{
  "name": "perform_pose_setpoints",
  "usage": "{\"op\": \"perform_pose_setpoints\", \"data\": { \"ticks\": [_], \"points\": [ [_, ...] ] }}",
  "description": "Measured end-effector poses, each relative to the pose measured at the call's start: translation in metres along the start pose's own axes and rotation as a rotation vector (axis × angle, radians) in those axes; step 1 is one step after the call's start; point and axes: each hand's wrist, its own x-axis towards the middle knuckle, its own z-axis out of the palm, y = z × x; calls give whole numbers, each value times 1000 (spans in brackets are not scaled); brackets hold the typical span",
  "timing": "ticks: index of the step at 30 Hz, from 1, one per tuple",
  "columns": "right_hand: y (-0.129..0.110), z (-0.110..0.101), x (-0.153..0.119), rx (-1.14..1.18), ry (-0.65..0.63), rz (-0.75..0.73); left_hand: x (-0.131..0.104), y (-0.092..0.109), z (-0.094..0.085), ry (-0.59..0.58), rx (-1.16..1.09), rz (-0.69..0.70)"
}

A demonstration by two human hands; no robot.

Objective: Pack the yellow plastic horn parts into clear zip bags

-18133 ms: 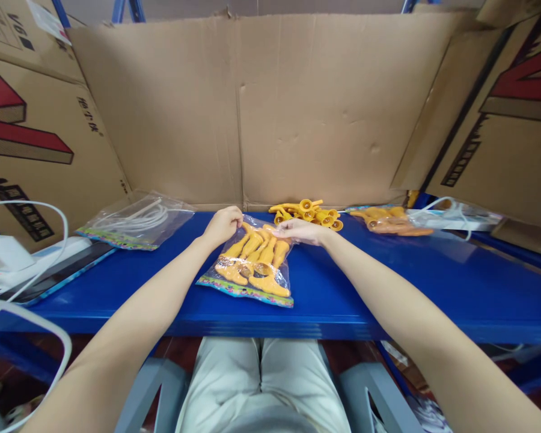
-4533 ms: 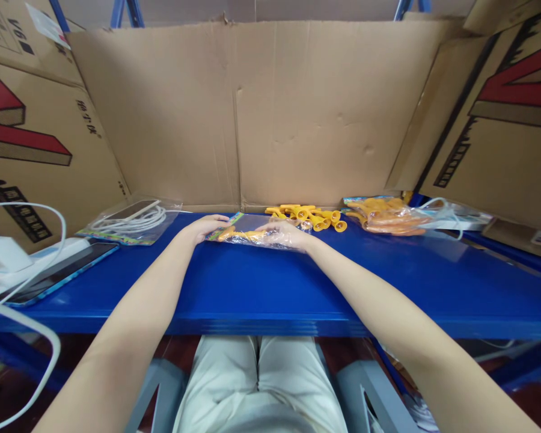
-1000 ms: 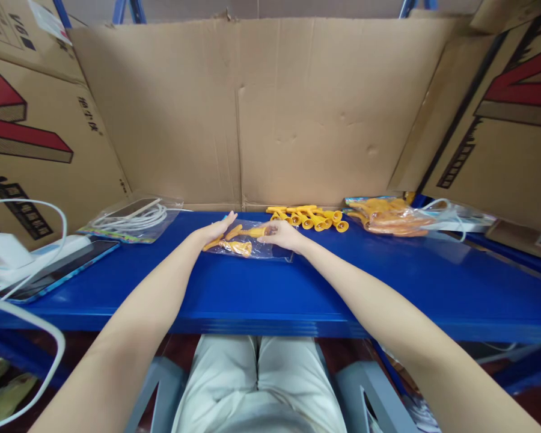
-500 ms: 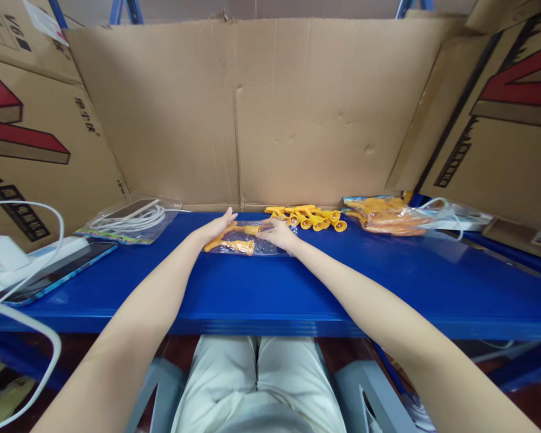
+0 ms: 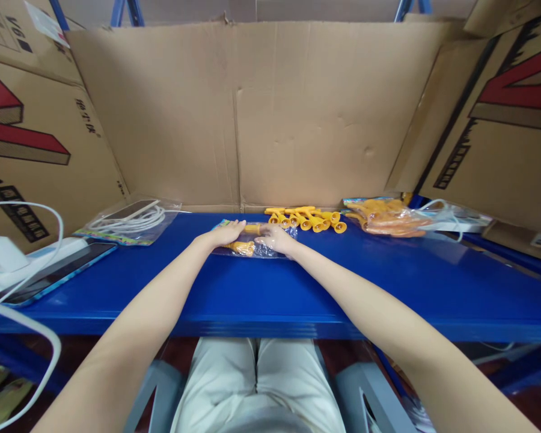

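1. Centre of the frame: yellow-orange pieces (image 5: 242, 248) in a clear, colourless bag (image 5: 267, 251);
2. just above, right of centre: a bright yellow pile (image 5: 316, 222);
3. across the middle: a plain, glossy blue shelf (image 5: 270, 291);
4. behind: a plain brown cardboard panel (image 5: 297, 120);
5. upper left: a brown carton (image 5: 36, 114) printed with red shapes and black characters;
6. lower left: a black phone (image 5: 56, 275), edged light blue;
7. bottom centre: off-white trousers (image 5: 256, 385), between grey armrests (image 5: 370, 385).
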Motion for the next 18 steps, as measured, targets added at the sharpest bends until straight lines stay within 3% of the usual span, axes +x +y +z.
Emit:
{"op": "perform_pose_setpoints", "data": {
  "ticks": [4, 7, 12, 18],
  "points": [
    [-7, -5, -3, -34, -76, -129, 1, 5, 1, -111, 36, 22],
    [-13, -8, -7, -143, -41, -90, 0, 7, 0, -133, 52, -13],
    [-21, -17, -6, -234, 100, 6, 4, -3, -2, -143, 115, -34],
    [-20, -47, 0, -285, 379, 90, 14, -42, -7, -49, 206, -87]
  ]
}}
